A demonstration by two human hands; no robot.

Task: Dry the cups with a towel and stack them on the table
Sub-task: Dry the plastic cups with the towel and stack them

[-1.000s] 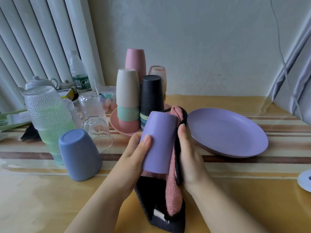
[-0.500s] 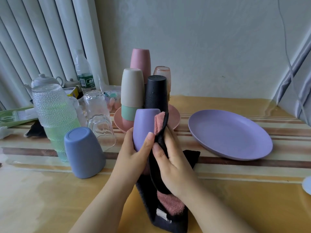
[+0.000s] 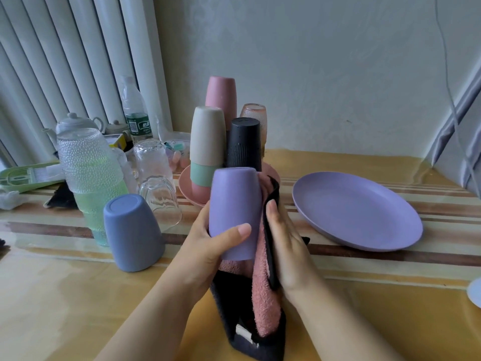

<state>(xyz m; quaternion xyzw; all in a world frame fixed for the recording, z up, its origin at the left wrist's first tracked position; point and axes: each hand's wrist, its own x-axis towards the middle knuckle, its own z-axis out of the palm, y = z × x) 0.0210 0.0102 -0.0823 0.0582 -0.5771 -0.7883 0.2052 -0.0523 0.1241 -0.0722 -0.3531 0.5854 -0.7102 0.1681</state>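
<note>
At frame centre the left hand point(image 3: 208, 246) grips the lilac cup point(image 3: 234, 204) (bottom up), thumb curled across it; the right hand point(image 3: 286, 246) presses the pink-and-black towel point(image 3: 263, 295) against its side, fingers straight and together.

Lilac cup point(image 3: 235, 204): matt, smooth, plastic-like. Towel point(image 3: 263, 295): terry cloth, pink looped pile on one face, black on the other, with a white sewn label. Blue cup point(image 3: 132, 233): matt, smooth, faint moulded ring on its base. Black cup point(image 3: 244, 144): matt, finely ribbed lower wall. Beige cup point(image 3: 207, 134) and pink cup point(image 3: 221, 93): matt, smooth. Plate point(image 3: 356, 212): lilac, matt with a soft sheen. Jug point(image 3: 89, 168): clear, pebbled all over. Tumbler point(image 3: 161, 198): clear glass, fluted, glossy. Bottle point(image 3: 135, 110): thin clear plastic with a green paper label. Teapot point(image 3: 75, 122): white, glazed. Table point(image 3: 78, 308): glossy clear film over striped cloth.
</note>
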